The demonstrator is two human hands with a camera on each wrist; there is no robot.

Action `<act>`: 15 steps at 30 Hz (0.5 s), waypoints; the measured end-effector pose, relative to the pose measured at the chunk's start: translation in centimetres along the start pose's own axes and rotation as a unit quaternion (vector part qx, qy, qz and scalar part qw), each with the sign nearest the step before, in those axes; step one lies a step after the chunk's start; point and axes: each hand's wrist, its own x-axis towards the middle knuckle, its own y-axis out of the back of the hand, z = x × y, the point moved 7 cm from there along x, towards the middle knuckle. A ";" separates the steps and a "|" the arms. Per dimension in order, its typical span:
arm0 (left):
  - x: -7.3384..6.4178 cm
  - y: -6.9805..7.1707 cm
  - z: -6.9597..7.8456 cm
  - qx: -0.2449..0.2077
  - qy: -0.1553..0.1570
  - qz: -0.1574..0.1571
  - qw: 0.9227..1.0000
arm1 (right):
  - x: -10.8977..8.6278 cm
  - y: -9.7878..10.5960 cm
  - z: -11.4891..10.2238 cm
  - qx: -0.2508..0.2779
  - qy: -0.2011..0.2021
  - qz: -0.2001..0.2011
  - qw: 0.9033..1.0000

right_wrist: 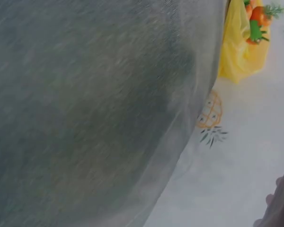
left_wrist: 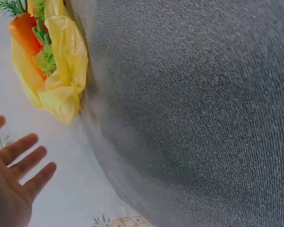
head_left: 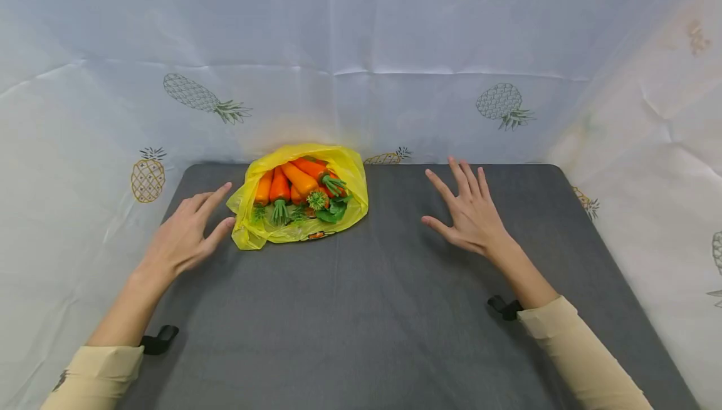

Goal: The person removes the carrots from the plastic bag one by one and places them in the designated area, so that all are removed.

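A yellow plastic bag (head_left: pixel 356 194) lies at the back of the table, its mouth facing the head camera. Several orange carrots (head_left: pixel 299 178) with green tops fill it, along with a dark green leafy piece (head_left: pixel 334 210). My left hand (head_left: pixel 183 228) is just left of the bag, fingers extended and thumb tip close to the bag's edge. To the right of the bag, my right hand (head_left: pixel 468 212) is held with its fingers spread and nothing in it. In the left wrist view the left hand (left_wrist: pixel 19 175) shows straight, separated fingers below the bag (left_wrist: pixel 68 61).
The table (head_left: pixel 350 310) has a dark grey cloth surface. White sheeting (head_left: pixel 361 34) printed with pineapples rises behind it and along both sides. A black strap (head_left: pixel 160 340) hangs at the left wrist and another strap (head_left: pixel 504 308) at the right.
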 end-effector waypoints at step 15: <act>0.0 -1.2 -0.4 -0.115 0.016 -0.002 0.993 | 2.5 0.0 -3.3 0.095 0.008 -0.003 0.995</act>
